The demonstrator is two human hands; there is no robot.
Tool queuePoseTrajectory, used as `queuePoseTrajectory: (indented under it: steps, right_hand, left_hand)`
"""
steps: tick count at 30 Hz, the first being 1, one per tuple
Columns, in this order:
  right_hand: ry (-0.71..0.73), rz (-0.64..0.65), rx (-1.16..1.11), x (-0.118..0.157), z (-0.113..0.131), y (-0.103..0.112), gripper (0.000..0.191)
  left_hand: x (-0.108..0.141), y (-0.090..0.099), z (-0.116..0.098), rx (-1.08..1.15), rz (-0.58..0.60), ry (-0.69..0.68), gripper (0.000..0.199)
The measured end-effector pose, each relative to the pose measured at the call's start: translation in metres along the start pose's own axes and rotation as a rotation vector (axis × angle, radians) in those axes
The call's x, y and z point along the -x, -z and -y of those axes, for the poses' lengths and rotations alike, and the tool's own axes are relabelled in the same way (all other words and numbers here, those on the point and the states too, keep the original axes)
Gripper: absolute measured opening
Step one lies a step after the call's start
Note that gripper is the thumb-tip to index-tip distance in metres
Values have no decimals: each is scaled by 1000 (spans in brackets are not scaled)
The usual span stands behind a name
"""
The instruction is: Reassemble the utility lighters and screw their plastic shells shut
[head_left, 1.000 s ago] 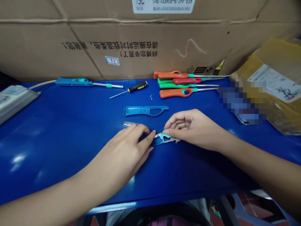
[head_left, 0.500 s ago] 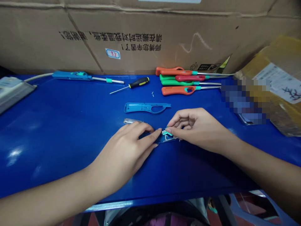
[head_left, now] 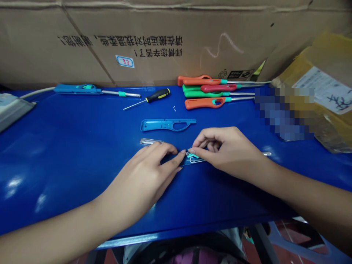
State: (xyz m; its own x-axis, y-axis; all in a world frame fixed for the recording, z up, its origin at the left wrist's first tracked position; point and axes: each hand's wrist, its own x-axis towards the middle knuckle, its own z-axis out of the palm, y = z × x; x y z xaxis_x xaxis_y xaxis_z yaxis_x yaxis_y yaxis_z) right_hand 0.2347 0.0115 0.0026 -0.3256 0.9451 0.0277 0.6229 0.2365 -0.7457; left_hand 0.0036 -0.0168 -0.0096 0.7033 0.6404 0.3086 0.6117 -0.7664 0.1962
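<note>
A blue lighter body [head_left: 189,163] with its inside exposed lies on the table between my hands, and my fingers hide much of it. In it shows a turquoise trigger [head_left: 193,156]. My left hand [head_left: 150,172] grips the body's left part between thumb and fingers. With thumb and forefinger together, my right hand [head_left: 222,148] pinches at the trigger area. The lighter's metal tip [head_left: 266,154] pokes out beyond my right wrist. A clear fuel tank [head_left: 150,141] lies behind my left hand. Farther back rests the loose blue half shell [head_left: 158,125].
Behind lie a screwdriver [head_left: 158,96], tiny screws [head_left: 174,108], a whole blue lighter [head_left: 74,89] and several coloured lighters [head_left: 203,103]. A large carton [head_left: 154,22] stands along the back, a taped box [head_left: 321,99] at right, a white power strip [head_left: 13,110] at left.
The view has shifted slightly, and the lighter's metal tip now shows past my right wrist. Both hands keep nearly the same grip on the lighter body.
</note>
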Motion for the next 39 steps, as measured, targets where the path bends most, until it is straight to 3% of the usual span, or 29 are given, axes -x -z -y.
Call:
queuePoseTrajectory:
  steps: [5,9,14,19,34,39]
  right_hand:
    - [51,35,63,1,0,3,19]
    - [81,83,138,0,-1,19,21]
    - [287,270,278,-3,-6,39,11]
    - [480,364,419,-3,-7,44,22]
    - [527,373,504,-1,-6,42,26]
    - [488,382,402,-4,-7,42,22]
  left_hand:
    - [-1,0,-1,-12,30,2,31]
    - [-1,-1,-1,-28,25,-10,33]
    - [0,-1,0,-32,55,-6,35]
    - [-1,-1,1,-41,60,-9,35]
    - [-2,-2,2,-72,59,-32,37]
    - [-2,-1,1,-81,64,-39,37]
